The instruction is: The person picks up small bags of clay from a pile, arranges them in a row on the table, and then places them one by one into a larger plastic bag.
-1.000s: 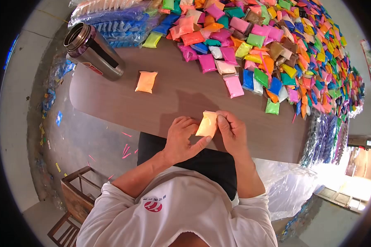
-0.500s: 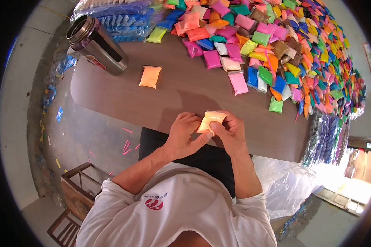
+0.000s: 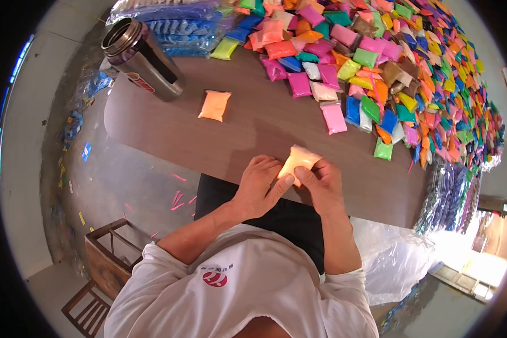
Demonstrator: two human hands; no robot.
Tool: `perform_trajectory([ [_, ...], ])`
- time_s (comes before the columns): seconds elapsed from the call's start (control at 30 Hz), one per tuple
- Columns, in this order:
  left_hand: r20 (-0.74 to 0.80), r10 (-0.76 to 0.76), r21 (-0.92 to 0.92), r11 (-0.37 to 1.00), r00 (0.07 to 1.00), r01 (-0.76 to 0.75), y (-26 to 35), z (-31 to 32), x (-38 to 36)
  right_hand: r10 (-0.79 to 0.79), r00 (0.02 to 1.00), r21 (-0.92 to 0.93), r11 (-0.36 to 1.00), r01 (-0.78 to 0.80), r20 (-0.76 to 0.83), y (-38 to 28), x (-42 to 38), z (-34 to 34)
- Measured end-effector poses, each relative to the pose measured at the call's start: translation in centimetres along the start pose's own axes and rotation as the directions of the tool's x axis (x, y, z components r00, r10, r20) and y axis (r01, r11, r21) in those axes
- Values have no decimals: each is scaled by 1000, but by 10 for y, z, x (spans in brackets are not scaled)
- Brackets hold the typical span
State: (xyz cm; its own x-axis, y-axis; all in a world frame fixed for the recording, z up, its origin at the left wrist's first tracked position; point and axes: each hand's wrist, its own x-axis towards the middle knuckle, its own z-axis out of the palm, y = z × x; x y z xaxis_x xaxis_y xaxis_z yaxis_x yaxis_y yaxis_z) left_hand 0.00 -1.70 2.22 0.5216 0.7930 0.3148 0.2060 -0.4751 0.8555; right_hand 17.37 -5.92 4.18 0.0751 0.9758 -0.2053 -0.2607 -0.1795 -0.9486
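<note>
A light orange packet [image 3: 298,160] is held between my two hands over the near edge of the brown table [image 3: 242,129]. My left hand [image 3: 260,186] grips its left side, with the thumb on the front. Its right side is pinched by my right hand [image 3: 323,183], the thumb pressing the face and the fingers partly hidden behind. A second orange packet [image 3: 214,106] lies flat on the table, beyond my left hand.
A steel flask [image 3: 146,62] without a lid stands at the back left. Many coloured packets [image 3: 366,58] are heaped at the back and right. Blue plastic packaging [image 3: 177,34] lies behind the flask. A wooden stool [image 3: 110,265] is on the floor at lower left.
The held packet is tilted more and shows more of its face, and my thumbs have shifted on it. The whole view has moved slightly, with the table things now a little further right.
</note>
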Motion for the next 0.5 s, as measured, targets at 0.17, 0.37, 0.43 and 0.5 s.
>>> perform_trajectory([
  [0.17,-36,91,148,985,995,-84,-6,8,-6,-27,999,-185,982,23,-20,-21,53,9],
  [0.37,-78,142,192,974,987,-125,-5,14,-9,17,995,-402,915,26,103,3,124,59],
  [0.43,-74,147,198,972,986,-130,-6,13,-9,-58,993,-497,861,103,107,5,131,70],
  [0.5,-72,146,197,972,987,-129,-6,13,-10,-141,985,-634,753,174,103,9,138,76],
])
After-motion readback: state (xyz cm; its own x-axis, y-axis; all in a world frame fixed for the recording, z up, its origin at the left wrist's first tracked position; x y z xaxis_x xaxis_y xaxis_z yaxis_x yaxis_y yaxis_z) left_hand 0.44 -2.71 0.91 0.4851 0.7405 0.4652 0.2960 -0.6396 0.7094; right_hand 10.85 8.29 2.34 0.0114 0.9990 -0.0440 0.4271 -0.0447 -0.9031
